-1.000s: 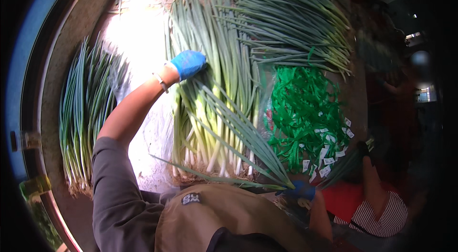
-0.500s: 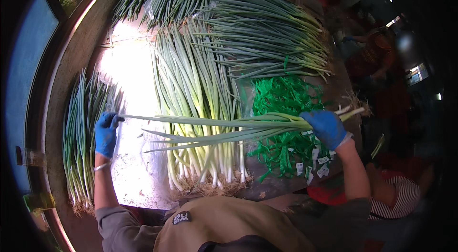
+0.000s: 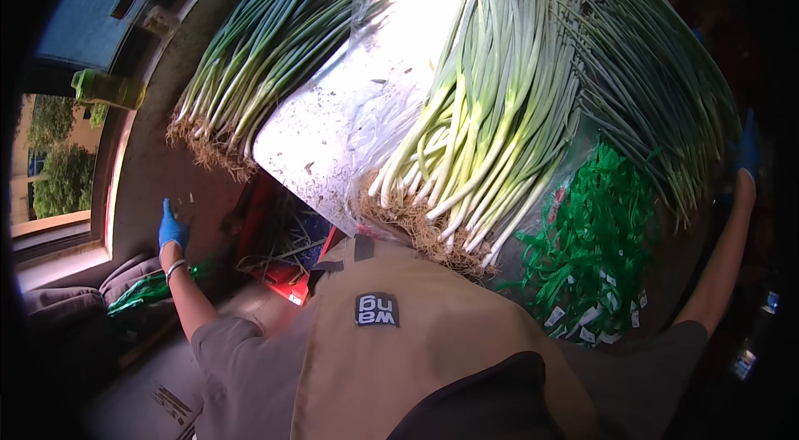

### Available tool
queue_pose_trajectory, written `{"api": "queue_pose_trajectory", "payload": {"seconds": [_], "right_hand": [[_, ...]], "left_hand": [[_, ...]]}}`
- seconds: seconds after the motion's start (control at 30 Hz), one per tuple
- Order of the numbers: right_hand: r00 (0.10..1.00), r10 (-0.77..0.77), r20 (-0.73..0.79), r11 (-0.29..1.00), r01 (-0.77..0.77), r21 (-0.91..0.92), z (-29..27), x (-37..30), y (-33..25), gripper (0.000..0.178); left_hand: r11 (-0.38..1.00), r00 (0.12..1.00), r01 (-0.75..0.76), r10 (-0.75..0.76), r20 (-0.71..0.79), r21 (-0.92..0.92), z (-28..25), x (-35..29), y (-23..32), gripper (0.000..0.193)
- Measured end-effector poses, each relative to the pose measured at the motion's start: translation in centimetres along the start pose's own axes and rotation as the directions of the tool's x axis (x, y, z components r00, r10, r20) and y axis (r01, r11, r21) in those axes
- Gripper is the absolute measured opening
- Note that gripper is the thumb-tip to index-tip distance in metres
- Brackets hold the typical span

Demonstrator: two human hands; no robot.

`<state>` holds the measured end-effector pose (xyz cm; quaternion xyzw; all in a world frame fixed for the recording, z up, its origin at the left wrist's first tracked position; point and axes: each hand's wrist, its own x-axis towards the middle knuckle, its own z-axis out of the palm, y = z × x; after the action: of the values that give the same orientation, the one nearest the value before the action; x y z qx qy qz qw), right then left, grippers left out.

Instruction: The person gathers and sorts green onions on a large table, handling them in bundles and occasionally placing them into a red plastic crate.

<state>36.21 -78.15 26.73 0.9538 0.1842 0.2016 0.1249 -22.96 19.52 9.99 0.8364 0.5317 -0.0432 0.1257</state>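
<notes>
My left hand [image 3: 172, 229], in a blue glove, is out at the left beside the table, fingers stretched up and nothing in them. Far to the right, my blue-gloved right hand [image 3: 749, 147] is raised by the dark edge of the view, fingers pointing up and no scallion visible in it. Next to it lies a large pile of dark green scallions [image 3: 657, 65]. In the middle, a loose heap of scallions [image 3: 491, 115] lies with white stems and brown roots toward me. Another bunch of scallions [image 3: 279, 36] lies at the left.
Many green ties with white tags [image 3: 595, 232] are heaped on the right of the table [image 3: 320, 136]. A red crate [image 3: 287, 280] with scraps stands below its left corner. Green ties [image 3: 148, 293] lie on dark cloth near the window. A yellow-green object [image 3: 108, 89] sits at the window frame.
The scallions stretched between my hands are no longer in them. My hands have spread wide apart, and the view has swung toward the left and nearer the table's front.
</notes>
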Motion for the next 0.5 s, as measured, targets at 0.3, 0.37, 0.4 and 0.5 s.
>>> {"api": "queue_pose_trajectory", "payload": {"seconds": [0.3,0.37,0.4,0.5], "right_hand": [[0.559,-0.230,0.796,0.256,-0.755,0.604,-2.2,-10.0,-45.8,0.020],[0.562,-0.222,0.797,0.136,-0.792,0.596,-0.4,-12.1,-49.7,0.020],[0.536,-0.157,0.829,0.001,-0.840,0.543,0.3,-12.8,-51.3,0.019],[0.535,-0.119,0.837,0.112,-0.830,0.546,1.6,-14.6,-54.8,0.024]], "left_hand": [[0.927,0.963,-0.248,0.204,0.177,0.281,7.1,-4.6,15.9,0.031],[0.874,0.862,-0.451,0.479,0.165,-0.181,8.7,-7.2,23.5,0.023],[0.764,0.784,-0.469,0.591,0.189,-0.444,11.5,-7.7,26.1,0.020],[0.605,0.443,-0.277,0.770,0.459,-0.747,13.3,-15.0,33.9,0.022]]}}
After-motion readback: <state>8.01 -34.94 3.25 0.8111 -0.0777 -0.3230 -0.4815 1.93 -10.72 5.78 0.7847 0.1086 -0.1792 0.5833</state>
